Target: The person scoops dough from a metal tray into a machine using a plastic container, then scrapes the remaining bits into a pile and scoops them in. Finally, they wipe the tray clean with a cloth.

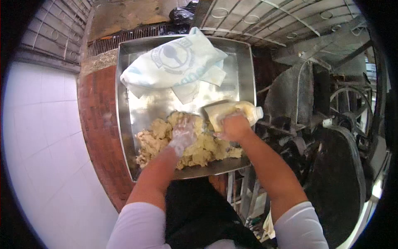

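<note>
At the far left, white tiles (45, 120) stretched beside you, with a barred metal panel (54, 33) behind them. A strip of red brick floor (99, 124) came next, bordering the shallow metal tray (149, 108) in front of you. A pale cloth (172, 62), printed with a dark emblem, lay rumpled across the tray's far half, covering much of its bottom there. To the right of the tray, dark machinery (288, 93) crowded close beside its edge.

Inside the tray, again from the left, a lumpy heap of yellowish dough (203, 151) spread along the near side. Your left forearm (155, 170) crossed the tray's near rim and hid part of it. Your left hand (184, 128), coated in white, was pressed into the dough; you could not tell whether its sunken fingers were spread or together. Your right hand (236, 124) was curled around a pale plastic jug (219, 114), just right of the dough's far edge. The jug was on its side, its long axis running roughly left to right. Its white cap (259, 112) pointed right, overlapping the tray's right rim in view. Whether the jug touched the tray bottom could not be told.
</note>
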{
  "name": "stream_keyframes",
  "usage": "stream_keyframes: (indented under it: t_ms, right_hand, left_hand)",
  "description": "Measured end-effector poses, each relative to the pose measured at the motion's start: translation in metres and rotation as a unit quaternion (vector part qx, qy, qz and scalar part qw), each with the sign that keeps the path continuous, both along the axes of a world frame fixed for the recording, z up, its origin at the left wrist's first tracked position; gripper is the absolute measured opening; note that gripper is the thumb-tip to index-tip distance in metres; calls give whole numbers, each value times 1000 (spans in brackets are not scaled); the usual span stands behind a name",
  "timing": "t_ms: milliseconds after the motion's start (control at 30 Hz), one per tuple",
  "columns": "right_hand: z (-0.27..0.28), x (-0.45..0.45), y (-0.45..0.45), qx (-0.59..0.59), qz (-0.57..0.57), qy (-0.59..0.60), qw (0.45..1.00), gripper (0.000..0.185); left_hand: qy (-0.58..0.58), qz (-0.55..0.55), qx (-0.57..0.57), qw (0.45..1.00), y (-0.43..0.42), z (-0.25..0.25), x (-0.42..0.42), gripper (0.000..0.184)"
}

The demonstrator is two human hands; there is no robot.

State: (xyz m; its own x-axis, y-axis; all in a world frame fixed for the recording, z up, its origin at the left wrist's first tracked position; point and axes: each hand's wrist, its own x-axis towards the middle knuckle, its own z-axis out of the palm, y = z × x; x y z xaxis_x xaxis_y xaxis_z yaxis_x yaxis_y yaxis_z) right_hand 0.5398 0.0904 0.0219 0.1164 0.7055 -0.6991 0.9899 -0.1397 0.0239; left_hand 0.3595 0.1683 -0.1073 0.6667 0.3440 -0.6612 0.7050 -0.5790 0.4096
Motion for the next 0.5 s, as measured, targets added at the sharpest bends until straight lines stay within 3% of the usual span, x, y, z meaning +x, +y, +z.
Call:
stream_keyframes:
  t_ms: [67,167,233,267,333,367,433,500]
  right_hand:
    - [-3,0,7,8,45,-5,999,62]
    - [-6,-3,24,-90,20,36,995,67]
    - [-25,-14,28,-61,18,73,995,68]
    - [-31,-21,26,-65,25,76,995,68]
    - [-42,-36,20,-38,-90,120,988,67]
    - [-48,-43,15,-39,-79,120,989,67]
    - [-60,-60,7,82,-23,144,986,68]
    - [-71,-64,9,94,-16,150,984,66]
  left_hand:
    - [-62,-18,-24,998,-9,1,-35,78]
    - [-108,12,-44,993,-30,37,-90,81]
    - [-53,169,-21,984,-52,48,-127,84]
    - [-50,175,-23,983,-65,41,-142,84]
    - [-73,361,-150,918,-79,21,-156,95]
    - [-75,371,-149,913,-81,12,-150,95]
    - [-158,433,-114,880,-76,5,-130,99]
    - [-148,441,-86,881,-74,-5,-126,94]
